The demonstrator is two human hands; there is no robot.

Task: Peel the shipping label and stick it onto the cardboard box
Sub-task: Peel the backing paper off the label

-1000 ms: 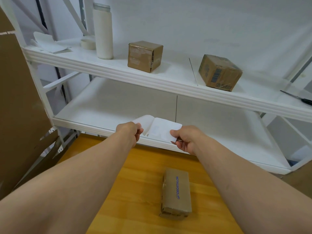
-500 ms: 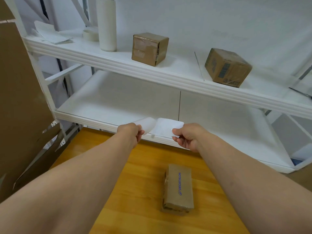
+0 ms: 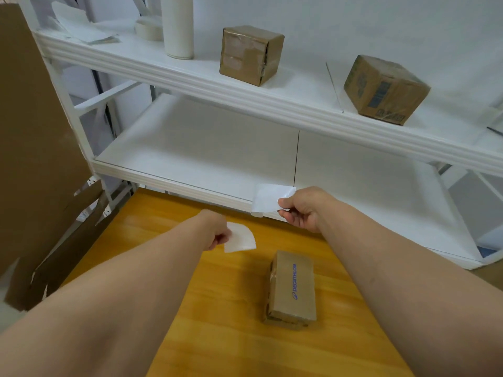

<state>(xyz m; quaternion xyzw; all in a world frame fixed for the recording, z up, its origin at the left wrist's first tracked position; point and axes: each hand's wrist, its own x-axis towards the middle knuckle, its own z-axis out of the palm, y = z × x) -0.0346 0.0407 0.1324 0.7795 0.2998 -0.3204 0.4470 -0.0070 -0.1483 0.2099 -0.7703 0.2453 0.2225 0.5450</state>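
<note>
A small brown cardboard box [image 3: 294, 287] printed "DECATHLON" lies on the wooden table [image 3: 217, 308] below and between my hands. My left hand [image 3: 217, 231] pinches a curved white sheet [image 3: 241, 239] low over the table, up and left of the box. My right hand [image 3: 302, 210] pinches a flat glossy white sheet [image 3: 270, 198] by its right edge, higher up at the shelf's front edge. The two sheets are fully apart. I cannot tell which is the shipping label and which is its backing.
A white rack stands behind the table, its lower shelf [image 3: 204, 148] bare. The upper shelf carries two taped cardboard boxes [image 3: 250, 54] [image 3: 383, 89], a white cylinder [image 3: 178, 25], a tape roll [image 3: 148, 29] and loose papers [image 3: 81, 28]. Large cardboard sheets [image 3: 32, 131] lean at the left.
The two sheets, joined a second ago, have come fully apart. My left hand dropped down and left with the curved sheet; my right hand stayed up with the flat one.
</note>
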